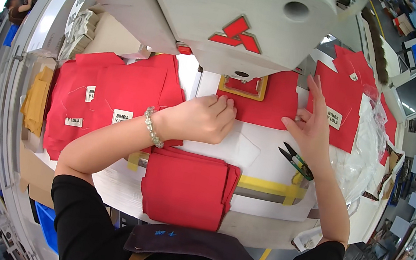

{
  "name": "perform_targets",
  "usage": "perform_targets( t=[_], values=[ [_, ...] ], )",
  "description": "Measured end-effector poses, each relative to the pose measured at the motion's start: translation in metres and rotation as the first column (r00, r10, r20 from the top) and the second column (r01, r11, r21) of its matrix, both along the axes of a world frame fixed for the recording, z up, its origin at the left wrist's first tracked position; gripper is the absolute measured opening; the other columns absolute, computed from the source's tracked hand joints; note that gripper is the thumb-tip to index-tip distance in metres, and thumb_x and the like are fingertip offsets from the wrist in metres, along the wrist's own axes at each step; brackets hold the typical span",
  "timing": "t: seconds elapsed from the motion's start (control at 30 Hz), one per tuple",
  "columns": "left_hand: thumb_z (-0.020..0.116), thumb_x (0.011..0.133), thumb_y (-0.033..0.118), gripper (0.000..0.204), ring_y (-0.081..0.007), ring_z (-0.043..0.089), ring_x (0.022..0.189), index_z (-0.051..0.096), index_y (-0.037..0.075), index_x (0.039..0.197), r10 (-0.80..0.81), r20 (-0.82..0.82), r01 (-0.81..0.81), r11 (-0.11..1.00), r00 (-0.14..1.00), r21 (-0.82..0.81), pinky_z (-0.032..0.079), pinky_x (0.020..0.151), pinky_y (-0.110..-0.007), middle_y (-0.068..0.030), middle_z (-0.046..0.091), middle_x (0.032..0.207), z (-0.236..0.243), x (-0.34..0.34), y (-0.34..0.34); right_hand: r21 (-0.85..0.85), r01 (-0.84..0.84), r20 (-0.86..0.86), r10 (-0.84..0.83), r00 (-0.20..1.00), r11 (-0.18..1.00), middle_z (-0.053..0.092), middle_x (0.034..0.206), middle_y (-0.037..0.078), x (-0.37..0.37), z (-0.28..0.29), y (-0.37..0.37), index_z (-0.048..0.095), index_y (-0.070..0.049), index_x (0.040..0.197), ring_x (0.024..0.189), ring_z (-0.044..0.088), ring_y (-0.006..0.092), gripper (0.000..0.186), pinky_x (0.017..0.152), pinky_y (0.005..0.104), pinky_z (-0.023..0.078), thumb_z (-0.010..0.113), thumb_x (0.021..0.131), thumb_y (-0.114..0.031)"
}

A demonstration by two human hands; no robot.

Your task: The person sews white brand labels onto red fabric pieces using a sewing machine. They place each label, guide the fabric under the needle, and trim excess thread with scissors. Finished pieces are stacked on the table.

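A red fabric piece (273, 94) lies under the head of a white sewing machine (221, 12), beneath a gold-edged clamp frame (242, 94). My left hand (205, 116), a beaded bracelet at its wrist, has curled fingers pinched at the fabric's lower left edge. My right hand (307, 124) is open at the fabric's right edge, index finger raised and thumb at the lower corner. Just below it, dark thread snips with green handles (298, 163) lie on the white work surface (226, 149).
Red pieces with white labels are heaped left (92, 106) and right (341, 96). A red stack (182, 188) lies at the front. Yellow pieces (36, 100) are far left, crumpled clear plastic (363, 149) right. Other people (17, 10) are at work at the far left.
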State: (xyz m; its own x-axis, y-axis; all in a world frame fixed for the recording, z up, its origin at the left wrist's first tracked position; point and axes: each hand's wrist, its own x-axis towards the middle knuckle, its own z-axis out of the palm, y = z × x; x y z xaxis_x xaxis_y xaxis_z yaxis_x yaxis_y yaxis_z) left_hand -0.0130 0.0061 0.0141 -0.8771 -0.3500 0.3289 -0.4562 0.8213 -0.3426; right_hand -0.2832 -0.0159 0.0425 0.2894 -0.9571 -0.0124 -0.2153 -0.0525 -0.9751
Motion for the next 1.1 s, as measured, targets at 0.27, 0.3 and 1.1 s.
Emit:
perform_targets(
  t=[0.27, 0.3, 1.1],
  values=[
    [0.066, 0.076, 0.007, 0.025, -0.0250, 0.069, 0.090, 0.067, -0.005, 0.099, 0.123, -0.027, -0.123, 0.992, 0.992, 0.009, 0.059, 0.078, -0.032, -0.0153, 0.068, 0.100, -0.005, 0.028, -0.003, -0.299, -0.276, -0.442, 0.124, 0.888, 0.913, 0.060, 0.132, 0.013, 0.005, -0.016, -0.001, 0.069, -0.005, 0.107, 0.118, 0.059, 0.0326, 0.023, 0.107, 0.0407, 0.044, 0.067, 0.084, -0.001],
    [0.068, 0.077, 0.009, 0.026, -0.0248, 0.069, 0.090, 0.067, -0.004, 0.100, 0.155, -0.046, -0.154, 0.988, 0.987, 0.026, 0.059, 0.078, -0.033, -0.0150, 0.067, 0.101, -0.004, 0.031, -0.001, -0.339, -0.313, -0.476, 0.126, 0.870, 0.887, 0.060, 0.131, 0.013, 0.005, -0.020, -0.002, 0.068, -0.005, 0.107, 0.117, 0.060, 0.0327, 0.023, 0.109, 0.0418, 0.042, 0.067, 0.084, -0.002],
    [0.079, 0.073, 0.019, 0.021, -0.0204, 0.059, 0.098, 0.069, 0.006, 0.088, 0.397, -0.340, -0.171, 0.827, 0.853, 0.535, 0.044, 0.088, -0.037, -0.0039, 0.065, 0.107, 0.003, 0.057, 0.010, -0.364, -0.388, -0.561, 0.133, 0.817, 0.847, 0.062, 0.128, 0.015, 0.013, -0.017, -0.007, 0.069, -0.005, 0.103, 0.114, 0.061, 0.0311, 0.023, 0.113, 0.0478, 0.036, 0.066, 0.081, 0.002]
  ],
)
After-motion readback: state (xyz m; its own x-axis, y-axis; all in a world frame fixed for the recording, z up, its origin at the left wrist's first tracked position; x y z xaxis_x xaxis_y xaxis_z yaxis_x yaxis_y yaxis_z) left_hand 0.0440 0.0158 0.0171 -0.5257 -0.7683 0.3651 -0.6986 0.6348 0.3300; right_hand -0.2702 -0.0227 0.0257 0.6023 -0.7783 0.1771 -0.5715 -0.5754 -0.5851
